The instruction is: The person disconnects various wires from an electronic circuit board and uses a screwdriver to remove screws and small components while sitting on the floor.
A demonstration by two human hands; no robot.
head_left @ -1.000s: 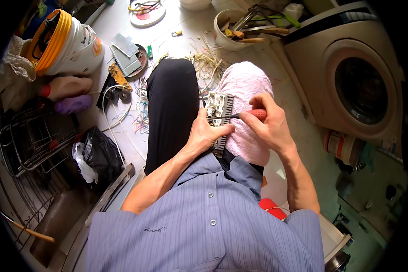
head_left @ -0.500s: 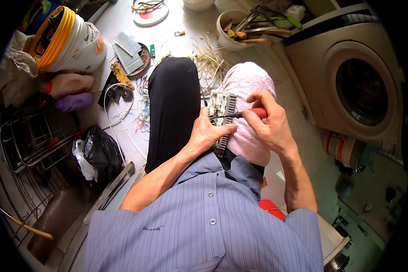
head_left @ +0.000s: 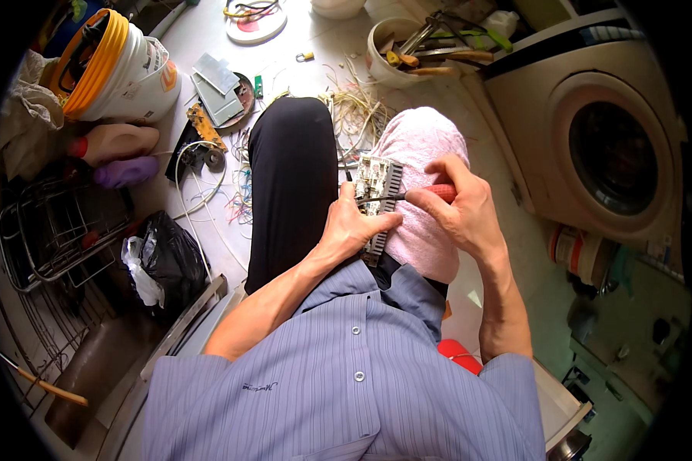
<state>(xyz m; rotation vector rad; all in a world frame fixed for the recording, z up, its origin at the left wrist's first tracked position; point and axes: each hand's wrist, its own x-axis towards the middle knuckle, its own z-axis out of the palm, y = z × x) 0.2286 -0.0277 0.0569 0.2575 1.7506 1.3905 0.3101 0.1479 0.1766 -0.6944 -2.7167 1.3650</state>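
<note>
A pale circuit board (head_left: 371, 175) with a dark finned edge lies on my lap, slanted against the pink towel (head_left: 430, 142) over my right leg. My left hand (head_left: 349, 228) grips its near part, thumb across the fins and fingers along the left side. In my right hand (head_left: 469, 211) is a red-handled screwdriver (head_left: 441, 193), pinched between thumb and fingers. Its dark shaft points left across the board, and the tip comes down close to my left fingertips. Whether the tip touches a part of the board is too small to tell.
Loose wires (head_left: 361, 107) lie on the floor beyond my knees. A white bucket of tools (head_left: 384, 69) stands by the washing machine (head_left: 553, 146) on the right. To the left are a yellow-rimmed bucket (head_left: 138, 84), metal scraps (head_left: 219, 92), a wire rack (head_left: 61, 230) and a black bag (head_left: 177, 253).
The screwdriver's handle has turned slightly and my right hand has shifted a little with it. My left hand and the board have stayed nearly in place.
</note>
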